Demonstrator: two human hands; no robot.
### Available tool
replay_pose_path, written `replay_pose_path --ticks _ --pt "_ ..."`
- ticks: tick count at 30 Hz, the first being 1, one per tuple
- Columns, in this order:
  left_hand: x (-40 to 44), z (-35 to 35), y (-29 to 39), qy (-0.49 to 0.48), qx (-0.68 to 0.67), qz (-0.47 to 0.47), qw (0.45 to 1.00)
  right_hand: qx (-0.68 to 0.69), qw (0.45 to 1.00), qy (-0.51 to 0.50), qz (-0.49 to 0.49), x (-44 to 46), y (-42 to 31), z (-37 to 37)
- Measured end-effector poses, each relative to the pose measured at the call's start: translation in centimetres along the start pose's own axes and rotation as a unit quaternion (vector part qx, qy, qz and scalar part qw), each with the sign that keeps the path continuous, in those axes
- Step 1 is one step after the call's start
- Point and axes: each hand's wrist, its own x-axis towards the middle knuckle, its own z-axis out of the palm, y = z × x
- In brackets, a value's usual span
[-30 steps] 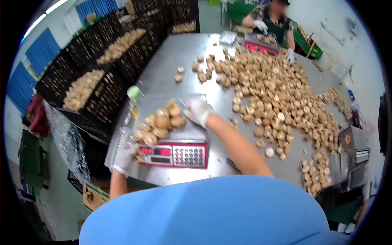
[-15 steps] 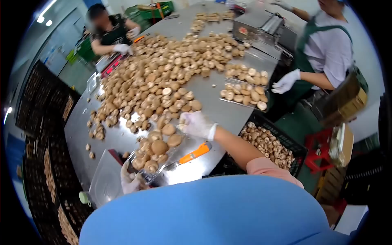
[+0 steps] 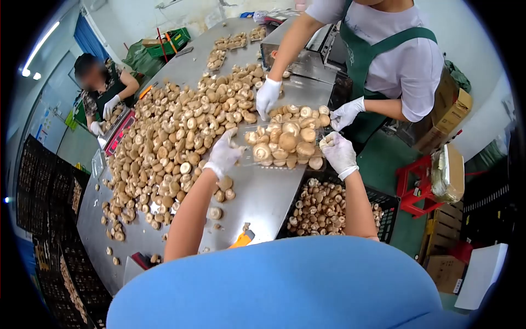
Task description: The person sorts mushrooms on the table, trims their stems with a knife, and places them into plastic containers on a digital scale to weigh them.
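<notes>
A clear plastic tray of mushrooms (image 3: 287,143) is held level between my two gloved hands, above the right edge of the steel table. My left hand (image 3: 223,155) pinches its left end. The opposite end is in the fingers of my right hand (image 3: 338,156). Just beyond it lies another filled mushroom tray (image 3: 298,112), partly hidden behind mine. A co-worker's gloved hands are at that tray's two sides, close to my tray; whether they touch either tray I cannot tell. Left of my left hand spreads a big heap of loose mushrooms (image 3: 175,131).
An orange-handled knife (image 3: 243,239) lies by the table's near edge. Below on the right stands a black crate of mushrooms (image 3: 315,211), with a red stool (image 3: 413,183) beyond it. Another person works at a red scale (image 3: 119,134) at far left. A machine (image 3: 309,60) stands behind the trays.
The filled tray has moved from the near left to the table's right side, now with both my hands on it. The co-worker on the right has leaned in, both hands near the trays.
</notes>
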Motion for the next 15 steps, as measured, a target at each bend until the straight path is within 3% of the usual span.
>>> replay_pose_path --ticks 4,6,10,12,15 --pt "5.0 1.7 0.5 -0.003 0.046 0.032 0.998 0.011 0.998 0.017 0.058 2.8 1.6 0.1" --pt "6.4 2.5 0.2 0.017 0.049 0.038 0.998 0.001 0.999 0.032 0.033 3.6 2.0 0.3" --pt "9.0 3.1 -0.9 0.029 0.066 0.042 0.996 0.029 0.997 0.000 0.071 5.1 2.5 0.9" --pt "8.8 3.6 0.9 0.032 0.069 0.001 0.997 0.060 0.992 -0.022 0.110 6.3 2.8 1.5" --pt "12.1 4.3 -0.4 0.041 0.066 0.028 0.997 0.028 0.995 -0.014 0.098 9.1 6.4 3.8"
